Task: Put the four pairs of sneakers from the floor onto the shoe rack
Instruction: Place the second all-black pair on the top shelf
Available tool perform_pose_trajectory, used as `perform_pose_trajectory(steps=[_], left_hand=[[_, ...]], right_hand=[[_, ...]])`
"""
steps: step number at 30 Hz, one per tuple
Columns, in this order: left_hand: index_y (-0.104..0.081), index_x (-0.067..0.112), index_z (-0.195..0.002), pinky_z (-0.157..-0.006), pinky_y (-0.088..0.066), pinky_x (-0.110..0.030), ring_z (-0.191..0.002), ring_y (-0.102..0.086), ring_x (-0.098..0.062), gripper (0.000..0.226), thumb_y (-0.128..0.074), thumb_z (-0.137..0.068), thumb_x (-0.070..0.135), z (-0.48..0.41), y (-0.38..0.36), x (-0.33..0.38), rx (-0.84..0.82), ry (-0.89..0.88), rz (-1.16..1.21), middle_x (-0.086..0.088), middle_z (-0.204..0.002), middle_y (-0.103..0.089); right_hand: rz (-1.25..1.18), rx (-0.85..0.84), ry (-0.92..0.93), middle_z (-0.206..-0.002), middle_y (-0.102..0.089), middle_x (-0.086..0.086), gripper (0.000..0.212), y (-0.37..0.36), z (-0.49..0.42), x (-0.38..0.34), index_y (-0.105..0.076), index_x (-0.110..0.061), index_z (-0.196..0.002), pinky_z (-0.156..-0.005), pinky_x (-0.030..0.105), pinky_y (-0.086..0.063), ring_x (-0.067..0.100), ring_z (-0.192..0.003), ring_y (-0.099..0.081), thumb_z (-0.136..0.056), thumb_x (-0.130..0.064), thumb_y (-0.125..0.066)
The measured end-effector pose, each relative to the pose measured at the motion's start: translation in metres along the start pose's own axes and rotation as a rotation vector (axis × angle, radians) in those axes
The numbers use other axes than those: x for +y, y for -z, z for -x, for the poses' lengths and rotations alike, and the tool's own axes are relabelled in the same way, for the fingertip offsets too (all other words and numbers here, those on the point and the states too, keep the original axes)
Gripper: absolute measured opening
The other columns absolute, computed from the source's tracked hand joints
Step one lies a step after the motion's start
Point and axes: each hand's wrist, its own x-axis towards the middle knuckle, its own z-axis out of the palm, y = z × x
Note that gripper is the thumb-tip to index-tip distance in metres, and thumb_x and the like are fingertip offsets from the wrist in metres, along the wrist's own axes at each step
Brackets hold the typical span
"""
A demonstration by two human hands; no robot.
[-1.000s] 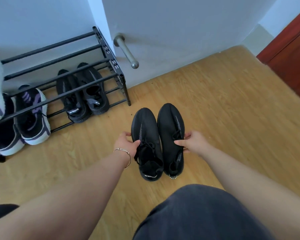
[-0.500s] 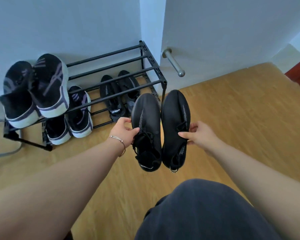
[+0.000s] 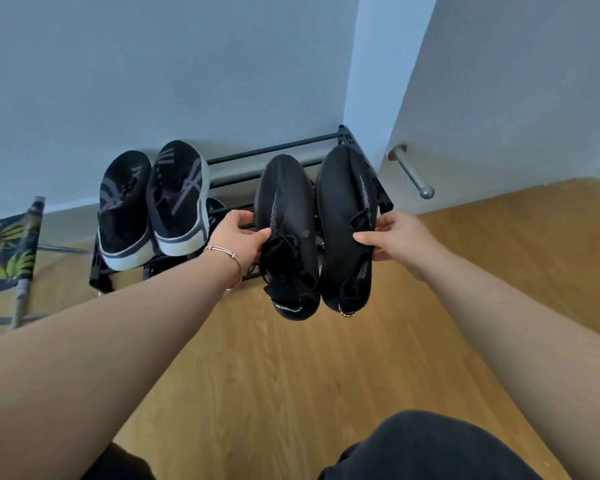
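Both hands are closed, each on one shoe of an all-black pair; the left hand, with a thin bracelet at the wrist, pinches the outer side of the left black sneaker by its laces, and the right hand grips the outer side of the right black sneaker near its collar; the two shoes are side by side, touching or nearly so, toes pointing away towards the wall and heels towards the person; they sit over the right end of the top tier of the black metal shoe rack, with their heels projecting past the front edge above the wooden floor; whether the soles rest on the bars cannot be told, since the shoes hide them; at the left end of the same tier a black-and-purple pair with white soles lies with toes to the wall and heels overhanging the front rail; more dark footwear shows only in slivers on the tier below, too hidden to describe; just past the right end of the rack a metal rod juts from the wall corner; at the far left edge stands a piece of leaf-patterned fabric on a frame; a dark-clothed knee fills the lower right.
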Motion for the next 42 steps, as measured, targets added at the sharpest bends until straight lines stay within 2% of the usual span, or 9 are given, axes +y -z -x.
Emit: perform_pose_trajectory(steps=[5, 9, 15, 18, 23, 31, 34, 37, 42], left_hand=[[-0.057, 0.016, -0.125, -0.061, -0.056, -0.036, -0.052, -0.056, -0.021, 0.043, -0.075, -0.086, 0.021, -0.037, 0.007, 0.015, 0.072, 0.017, 0.026, -0.007, -0.07, -0.064], [-0.06, 0.019, -0.12, -0.062, -0.057, -0.036, -0.056, -0.058, -0.024, 0.04, -0.076, -0.083, 0.027, -0.059, 0.01, 0.024, 0.144, 0.059, -0.002, -0.01, -0.077, -0.065], [-0.066, 0.016, -0.13, -0.1, -0.052, -0.042, -0.104, -0.069, -0.028, 0.052, -0.076, -0.082, 0.035, -0.063, 0.0, 0.029, 0.265, 0.139, -0.062, -0.004, -0.115, -0.072], [-0.066, 0.011, -0.131, -0.108, -0.044, -0.039, -0.119, -0.062, -0.028, 0.041, -0.064, -0.094, 0.028, -0.051, -0.012, 0.037, 0.325, 0.17, -0.025, -0.008, -0.129, -0.068], [-0.061, 0.003, -0.129, -0.105, -0.042, -0.039, -0.122, -0.058, -0.031, 0.047, -0.044, -0.102, 0.037, -0.014, -0.026, 0.048, 0.281, 0.197, 0.031, -0.014, -0.131, -0.064], [-0.057, 0.027, -0.129, -0.086, -0.045, -0.026, -0.102, -0.059, -0.01, 0.045, -0.063, -0.091, 0.05, 0.046, -0.03, 0.071, 0.108, 0.152, -0.055, 0.009, -0.126, -0.062], [-0.041, 0.022, -0.147, -0.097, -0.04, -0.025, -0.121, -0.053, -0.015, 0.075, -0.077, -0.084, 0.041, 0.053, -0.031, 0.062, 0.057, 0.123, -0.233, 0.012, -0.128, -0.048], [-0.032, 0.022, -0.155, -0.111, -0.041, -0.035, -0.137, -0.047, -0.02, 0.099, -0.083, -0.074, 0.045, 0.048, -0.03, 0.047, 0.074, 0.077, -0.366, 0.005, -0.148, -0.046], [-0.038, 0.026, -0.151, -0.104, -0.048, -0.035, -0.125, -0.057, -0.017, 0.089, -0.082, -0.076, 0.04, 0.042, -0.03, 0.04, 0.15, 0.051, -0.359, 0.004, -0.142, -0.056]], right_hand=[[0.039, -0.032, 0.011, -0.093, -0.074, 0.007, 0.015, -0.006, -0.034, -0.039, -0.068, -0.014, -0.087, -0.066, 0.03, -0.058, 0.021, -0.083, -0.072, -0.083, -0.017, -0.081], [0.057, -0.113, -0.026, -0.101, -0.077, 0.009, 0.053, -0.011, -0.072, -0.059, -0.069, -0.005, -0.11, -0.067, 0.033, -0.064, 0.022, -0.083, -0.077, -0.067, -0.028, -0.089], [0.104, -0.09, -0.057, -0.099, -0.074, 0.01, 0.036, -0.021, -0.105, -0.07, -0.06, -0.014, -0.083, -0.085, 0.048, -0.061, 0.03, -0.088, -0.073, -0.068, -0.029, -0.089], [0.099, -0.086, -0.095, -0.103, -0.071, 0.011, 0.049, -0.022, -0.105, -0.071, -0.064, -0.003, -0.105, -0.083, 0.044, -0.061, 0.029, -0.088, -0.072, -0.073, -0.034, -0.086], [0.083, -0.123, -0.122, -0.111, -0.059, 0.005, 0.056, -0.019, -0.095, -0.07, -0.056, -0.002, -0.13, -0.07, 0.031, -0.046, 0.025, -0.093, -0.054, -0.09, -0.037, -0.071], [0.049, -0.255, -0.034, -0.113, -0.057, -0.013, 0.047, -0.004, -0.05, -0.066, -0.058, -0.025, -0.117, -0.091, 0.033, -0.042, 0.019, -0.112, -0.056, -0.094, -0.064, -0.048], [0.1, -0.338, 0.042, -0.141, -0.056, -0.015, 0.078, -0.002, -0.037, -0.046, -0.053, -0.029, -0.139, -0.106, 0.037, -0.044, 0.012, -0.131, -0.052, -0.08, -0.08, -0.05], [0.229, -0.362, 0.141, -0.152, -0.041, -0.014, 0.091, -0.001, -0.028, -0.037, -0.036, -0.03, -0.153, -0.115, 0.04, -0.038, 0.011, -0.14, -0.041, -0.076, -0.07, -0.065], [0.415, -0.26, 0.25, -0.162, -0.027, -0.004, 0.112, -0.014, -0.026, -0.035, -0.018, -0.021, -0.16, -0.116, 0.035, -0.033, 0.015, -0.146, -0.031, -0.073, -0.051, -0.083]])
